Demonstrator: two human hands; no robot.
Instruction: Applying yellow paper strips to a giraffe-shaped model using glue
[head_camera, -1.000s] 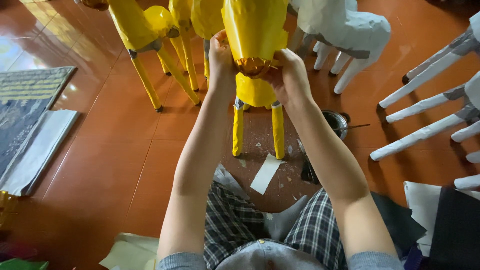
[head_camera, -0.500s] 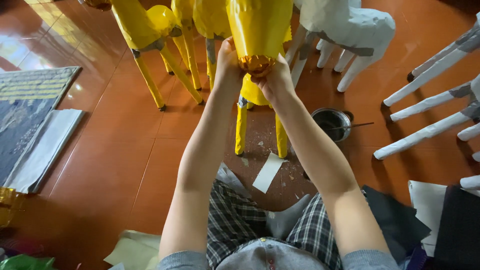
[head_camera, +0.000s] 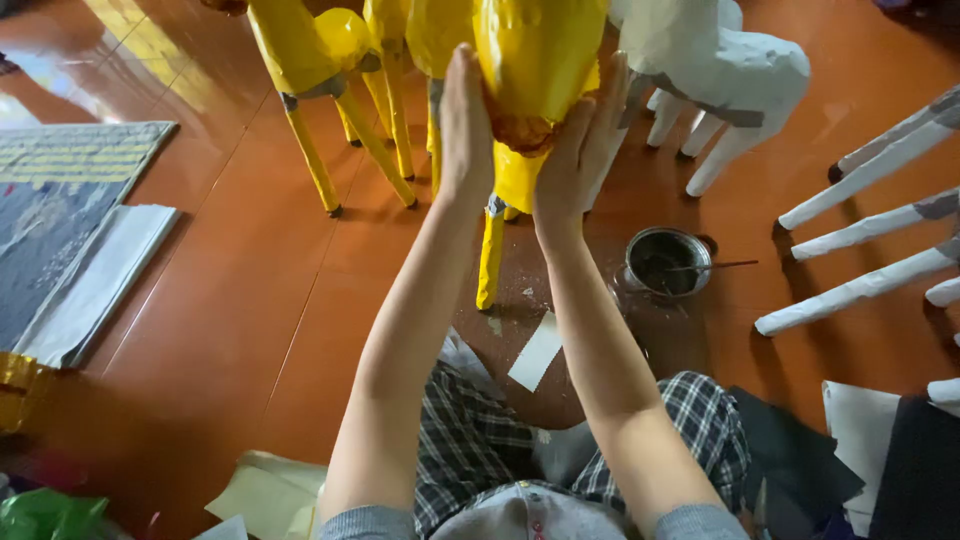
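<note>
Two bare hands reach up and forward from the person sitting on the orange tiled floor (head_camera: 230, 300), both set against the nearest yellow paper-covered animal figure (head_camera: 535, 60). The left hand (head_camera: 466, 125) lies flat on the figure's left side with its fingers stretched straight up and together; the right hand (head_camera: 585, 140) presses against the right side, fingers spread and pointing up. Neither hand closes round anything: each grip is open, palm laid on the yellow surface. The figure stands on the floor right ahead of the person, its thin yellow leg (head_camera: 490, 255) coming down between the two forearms.

Behind it, to the left, stand more yellow figures (head_camera: 310, 45) on slender yellow legs. To the right stands a white figure (head_camera: 725, 60) with short thick legs, and further right several long white legs (head_camera: 860, 225) lie slanted across the floor.

Just right of the right forearm sits a small round metal bowl (head_camera: 668, 262) with dark contents and a thin stick resting in it. A white paper scrap (head_camera: 535, 350) lies on the floor between the knees, near the checked shorts (head_camera: 470, 440). At far left lies a striped mat (head_camera: 70, 170) with a grey sheet (head_camera: 95, 285) beside it. Dark and white sheets (head_camera: 860, 430) lie at lower right.
</note>
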